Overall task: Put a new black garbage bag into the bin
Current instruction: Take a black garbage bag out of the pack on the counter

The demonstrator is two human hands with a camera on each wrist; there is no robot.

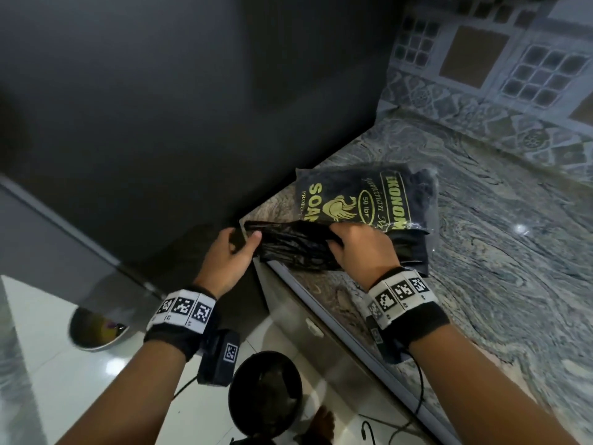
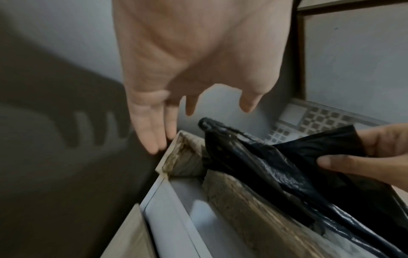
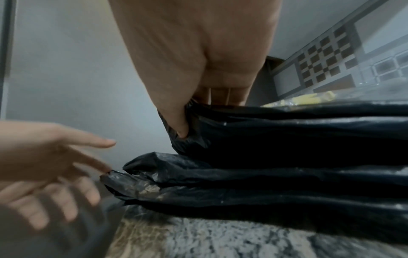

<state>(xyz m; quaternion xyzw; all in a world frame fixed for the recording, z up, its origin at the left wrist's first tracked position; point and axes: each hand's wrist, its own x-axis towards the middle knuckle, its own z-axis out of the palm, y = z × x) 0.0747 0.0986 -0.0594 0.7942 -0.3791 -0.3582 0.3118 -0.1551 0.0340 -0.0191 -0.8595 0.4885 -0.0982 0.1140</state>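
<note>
Marbled counter edge: garbage bag is pinched by right hand. Left hand is spread, fingers loose, empty. Free end should be gripped firmly and pulled clear.

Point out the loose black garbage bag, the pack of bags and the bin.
black garbage bag [image 1: 293, 248]: head view, crumpled middle.
pack of bags [image 1: 362, 197]: head view, printed front.
bin [image 1: 237, 385]: head view, left rim.

The person is wearing a black wristband on the left arm and another on the right, each wrapped in a white strip of black square-patterned tags, with dark camera boxes and thin black cables hanging below.
</note>
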